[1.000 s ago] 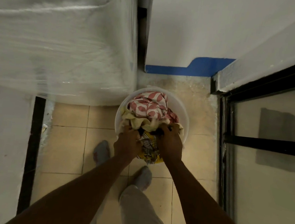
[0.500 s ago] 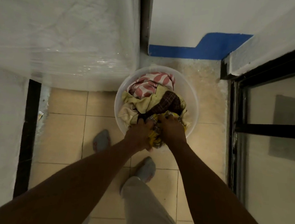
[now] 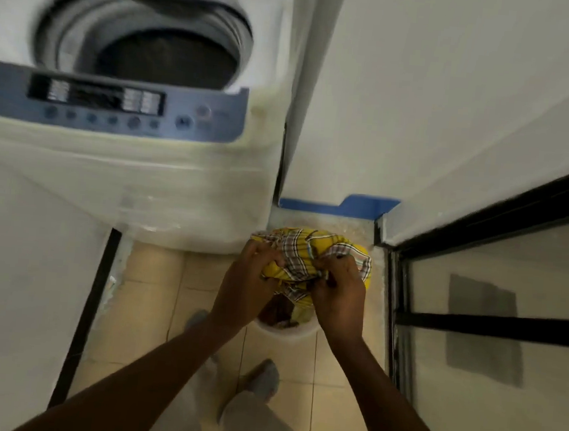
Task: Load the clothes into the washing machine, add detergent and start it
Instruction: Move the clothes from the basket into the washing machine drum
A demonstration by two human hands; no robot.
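While hands grip clothes (image 3: 310,262), washer (image 3: 131,99) lid open, tile floor (image 3: 340,385).

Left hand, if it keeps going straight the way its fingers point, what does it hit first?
The left hand is already gripping the yellow plaid cloth, so that comes first. Past the bundle, probably the washing machine front or the floor; depth is unclear.

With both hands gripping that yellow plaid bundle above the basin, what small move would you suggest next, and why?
Probably carry the yellow plaid bundle up and leftward over the washing machine's open drum. Left hand and right hand already grip it clear of the basin, and the drum looks open.
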